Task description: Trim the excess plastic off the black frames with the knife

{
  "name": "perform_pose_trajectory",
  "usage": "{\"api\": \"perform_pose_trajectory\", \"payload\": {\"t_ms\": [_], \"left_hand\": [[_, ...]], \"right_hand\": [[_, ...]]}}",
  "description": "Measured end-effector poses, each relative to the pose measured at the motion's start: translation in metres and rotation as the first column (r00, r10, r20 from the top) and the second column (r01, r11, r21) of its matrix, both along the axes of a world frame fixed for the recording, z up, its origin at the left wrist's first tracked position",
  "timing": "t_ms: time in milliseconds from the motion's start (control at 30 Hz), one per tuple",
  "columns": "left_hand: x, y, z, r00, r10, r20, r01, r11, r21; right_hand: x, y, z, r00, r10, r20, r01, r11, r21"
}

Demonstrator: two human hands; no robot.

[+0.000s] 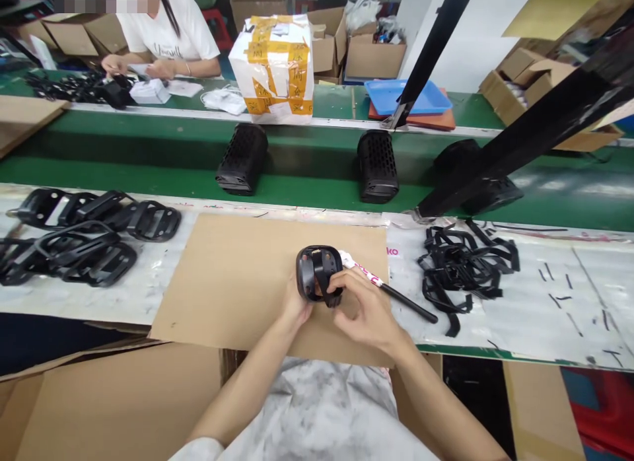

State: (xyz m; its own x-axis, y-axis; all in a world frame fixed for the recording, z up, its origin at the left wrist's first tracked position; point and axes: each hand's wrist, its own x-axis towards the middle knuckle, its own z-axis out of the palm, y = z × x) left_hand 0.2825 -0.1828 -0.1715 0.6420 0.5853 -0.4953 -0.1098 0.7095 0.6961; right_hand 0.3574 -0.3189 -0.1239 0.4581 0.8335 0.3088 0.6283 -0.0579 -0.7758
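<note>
My left hand [296, 302] is wrapped round the lower left of a black rounded plastic cover [308, 269], keeping it tilted up over the cardboard sheet [238, 276]. Its fingers are mostly hidden behind the cover. Across the opening of the cover runs a black strap [321, 269]. My right hand [364, 306] has its bent fingers closed on the lower part of this strap, at the right of the cover. Beside the right hand lies a black rod [409, 302] with a white and pink wrapped end, partly behind the hand.
Several black plastic covers [99, 240] lie at left, and a heap of black straps [463, 266] at right. Black perforated housings [379, 165] stand on the green conveyor [307, 164]. A black post [515, 124] slants across the right. Opposite, a person [168, 38] handles something beside a taped box [272, 68].
</note>
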Motion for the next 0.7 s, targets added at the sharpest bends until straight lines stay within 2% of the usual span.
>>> {"api": "perform_pose_trajectory", "payload": {"t_ms": [67, 133, 333, 433, 567, 700], "left_hand": [[-0.002, 0.000, 0.000, 1.000, 0.017, 0.002, -0.017, 0.999, 0.045], [-0.003, 0.000, -0.001, 1.000, 0.009, 0.010, -0.010, 0.999, 0.032], [-0.001, -0.002, -0.004, 0.999, -0.050, 0.016, 0.051, 0.997, -0.060], [0.000, -0.003, -0.001, 0.997, -0.069, 0.045, 0.072, 0.994, -0.082], [0.000, -0.004, 0.003, 0.998, -0.019, 0.060, 0.024, 0.996, -0.086], [-0.002, -0.002, -0.001, 0.999, 0.045, 0.018, -0.043, 0.998, -0.055]], "right_hand": [[0.003, -0.003, 0.002, 0.999, 0.048, 0.000, -0.048, 0.998, -0.045], [0.002, -0.006, 0.002, 0.999, 0.044, 0.020, -0.043, 0.998, -0.043], [-0.005, -0.010, 0.001, 0.990, -0.059, -0.125, 0.079, 0.984, 0.163], [-0.007, -0.008, 0.002, 0.994, -0.088, -0.071, 0.101, 0.974, 0.205], [-0.009, -0.002, -0.002, 0.993, -0.081, 0.081, 0.072, 0.991, 0.111], [-0.010, -0.002, -0.008, 0.990, -0.028, 0.138, 0.026, 1.000, 0.015]]}}
